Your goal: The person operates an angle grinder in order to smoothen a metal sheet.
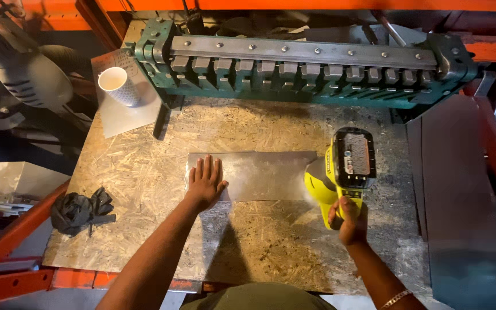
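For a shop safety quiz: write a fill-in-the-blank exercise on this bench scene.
1. The left hand lies flat on the metal ____.
2. The right hand holds a ____ power tool by its grip.
3. The black gloves lie to the ____ of the left hand.
4. The paper cup stands at the bench's far ____ corner.

Missing words: sheet; yellow; left; left

Back: green bending machine [299, 72] walls off the whole rear edge | left rear: paper cup [116, 85] on a metal plate, narrow gap beside it | left front: black gloves [81, 211], bare surface [144, 149] around them | centre: flat metal sheet [259, 175], open room above | right: leaning metal panels [460, 195] block the side
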